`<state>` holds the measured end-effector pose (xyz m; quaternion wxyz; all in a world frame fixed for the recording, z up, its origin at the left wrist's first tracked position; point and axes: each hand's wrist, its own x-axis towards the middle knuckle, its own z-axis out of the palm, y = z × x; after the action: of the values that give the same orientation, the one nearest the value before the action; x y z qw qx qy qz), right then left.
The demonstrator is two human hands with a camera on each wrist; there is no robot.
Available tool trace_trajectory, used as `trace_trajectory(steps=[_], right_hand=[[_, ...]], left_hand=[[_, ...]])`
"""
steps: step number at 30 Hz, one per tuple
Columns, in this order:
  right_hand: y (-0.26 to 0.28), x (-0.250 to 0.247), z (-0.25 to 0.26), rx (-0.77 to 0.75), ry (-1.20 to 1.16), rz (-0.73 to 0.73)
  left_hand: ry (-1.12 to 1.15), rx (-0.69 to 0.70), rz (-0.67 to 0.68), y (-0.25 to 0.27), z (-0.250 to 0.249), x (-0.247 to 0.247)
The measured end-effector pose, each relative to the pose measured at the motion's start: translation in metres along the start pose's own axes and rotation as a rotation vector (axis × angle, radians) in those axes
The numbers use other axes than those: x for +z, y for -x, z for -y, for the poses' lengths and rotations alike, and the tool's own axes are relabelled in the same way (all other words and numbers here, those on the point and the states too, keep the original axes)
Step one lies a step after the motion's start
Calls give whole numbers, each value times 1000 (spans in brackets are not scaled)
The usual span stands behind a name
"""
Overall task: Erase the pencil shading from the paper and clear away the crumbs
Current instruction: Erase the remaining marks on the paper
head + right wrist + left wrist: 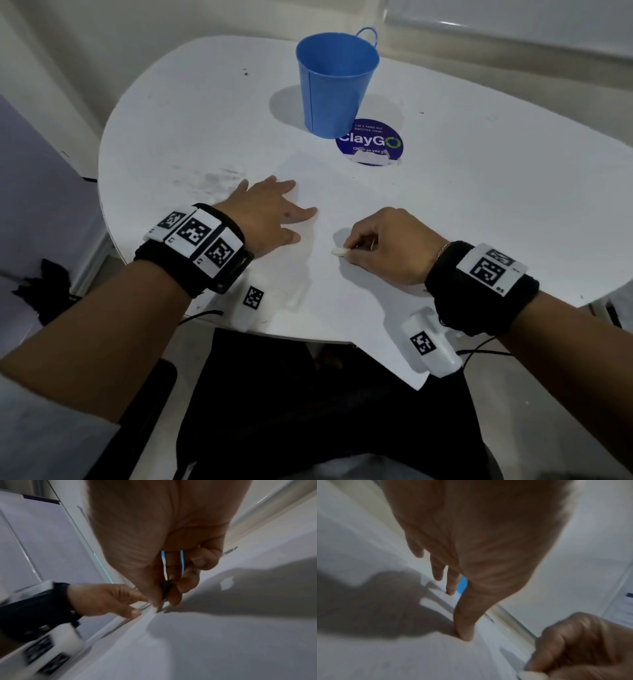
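A white paper sheet (342, 198) lies on the white table (205, 102), hard to tell from it; I see no pencil shading on it. My left hand (284, 209) rests flat on the sheet's left edge, fingers spread and straight, and in the left wrist view its thumb (464, 634) presses down. My right hand (363, 240) pinches a small white eraser (338, 252) between thumb and fingertips, its tip on the paper. The right wrist view shows that pinch (159, 605) close to the left hand (109, 599). Crumbs are too small to make out.
A blue metal bucket (337, 82) with a handle stands behind the paper, next to a round blue ClayGo sticker (371, 145). Grey smudges (212, 178) mark the table left of the sheet. The table's front edge runs just under my wrists.
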<state>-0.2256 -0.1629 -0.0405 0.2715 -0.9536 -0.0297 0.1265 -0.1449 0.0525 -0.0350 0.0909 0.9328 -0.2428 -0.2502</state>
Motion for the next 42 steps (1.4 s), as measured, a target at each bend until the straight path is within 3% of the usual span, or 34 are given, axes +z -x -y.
trace_trajectory(steps=[5,9,13,14,17,18,22,23,26,27,30,31,32,35,36,39,40,42], right_hand=[[-16,-6,3,43,-1,-124],[4,7,27,-134,89,94],[-18,-15,3,57,70,-144],[-16,-12,5,49,86,-146],[11,10,28,-132,105,122],[11,8,28,-132,108,147],[-20,-16,0,118,66,-197],[-18,-14,0,89,74,-174],[5,3,23,-118,100,155],[2,-2,21,-103,106,157],[-27,-22,-2,116,54,-172],[-27,-21,-2,128,71,-214],[-22,-13,4,77,83,-165],[6,7,32,-131,104,184],[0,2,26,-99,102,175],[-27,-21,0,131,44,-163],[-26,-19,-1,123,70,-181],[-9,-2,15,-36,129,26]], left_hand=[[-18,-3,138,4,-11,-4],[-14,-21,162,11,-13,-8],[16,-57,155,11,-12,-8],[20,-60,154,11,-11,-7],[34,-59,161,9,-10,-7],[36,-60,161,9,-10,-8],[20,-57,152,9,-13,-8],[23,-56,152,8,-13,-8],[46,-70,160,8,-12,-8],[47,-69,159,8,-13,-9],[43,-49,156,10,-16,-10],[43,-47,154,11,-16,-11],[46,-48,152,11,-16,-11],[57,-60,154,9,-14,-10],[56,-64,155,9,-14,-10],[47,-56,156,11,-17,-12],[45,-52,153,11,-17,-11],[43,-54,145,11,-17,-12]])
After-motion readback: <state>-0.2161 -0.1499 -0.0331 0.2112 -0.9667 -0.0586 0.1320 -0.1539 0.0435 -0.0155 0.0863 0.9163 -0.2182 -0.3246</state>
